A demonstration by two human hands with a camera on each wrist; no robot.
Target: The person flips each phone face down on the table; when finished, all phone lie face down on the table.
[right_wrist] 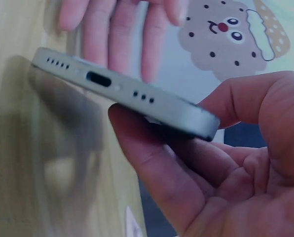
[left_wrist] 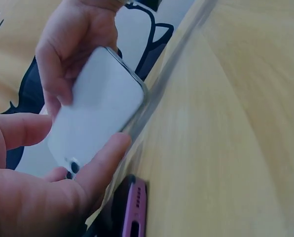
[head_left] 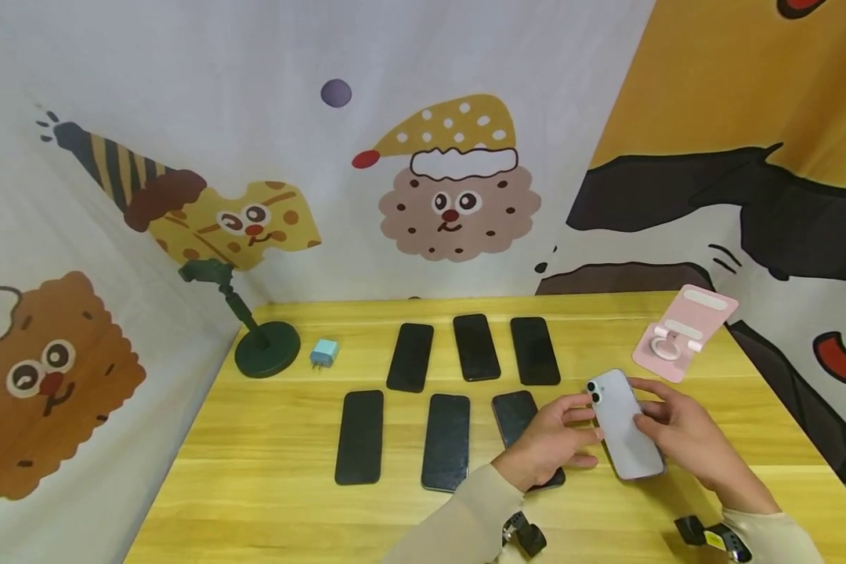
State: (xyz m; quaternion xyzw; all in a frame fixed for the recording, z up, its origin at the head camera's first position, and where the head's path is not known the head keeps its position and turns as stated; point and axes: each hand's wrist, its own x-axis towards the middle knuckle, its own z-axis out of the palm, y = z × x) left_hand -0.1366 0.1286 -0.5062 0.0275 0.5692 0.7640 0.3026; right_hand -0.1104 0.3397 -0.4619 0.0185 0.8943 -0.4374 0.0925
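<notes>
A pale, whitish smartphone (head_left: 629, 432) is tilted over the right part of the table, its back and two-lens camera facing up in the head view. My right hand (head_left: 691, 439) grips its right side, with the thumb on the back and fingers underneath. The right wrist view shows the phone's charging-port end (right_wrist: 98, 79). My left hand (head_left: 553, 439) is at the camera end, its fingers extended close along the left edge. Beneath the left hand lies a dark-screened phone (head_left: 515, 415), partly hidden; its edge (left_wrist: 135, 207) looks pink-purple in the left wrist view.
Several other black-screened phones lie in two rows, including one at front left (head_left: 359, 437) and one at back middle (head_left: 476, 347). A pink folding phone stand (head_left: 684, 337) stands at back right. At back left are a blue charger plug (head_left: 324, 352) and dark green stand (head_left: 266, 350).
</notes>
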